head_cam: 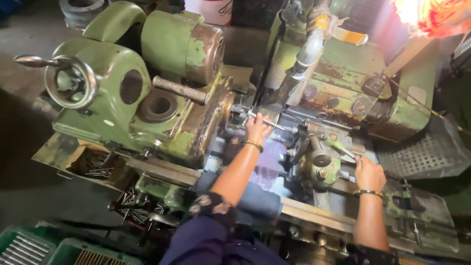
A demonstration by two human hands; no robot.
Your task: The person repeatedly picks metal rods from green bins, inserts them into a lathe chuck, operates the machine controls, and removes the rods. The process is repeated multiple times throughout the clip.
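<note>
As we look down from the head camera, both our hands are on the green machine (147, 98).
Progress: a rod is seated in the machine; scattered pins (132, 206) below suggest some pieces are finished.
Left hand (257, 128): fingers pinched around the thin metal rod (267, 121) at the spindle.
Right hand (369, 172): curled shut on a small lever (343, 149).
Surfaces: chipped green paint, oily worn steel, round handwheel (71, 81).

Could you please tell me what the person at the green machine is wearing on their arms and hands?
Both hands are bare, without gloves. The left hand has a thin bangle at the wrist, and a dark floral-patterned sleeve ends near the elbow. The right hand also has a bangle at its wrist.
</note>
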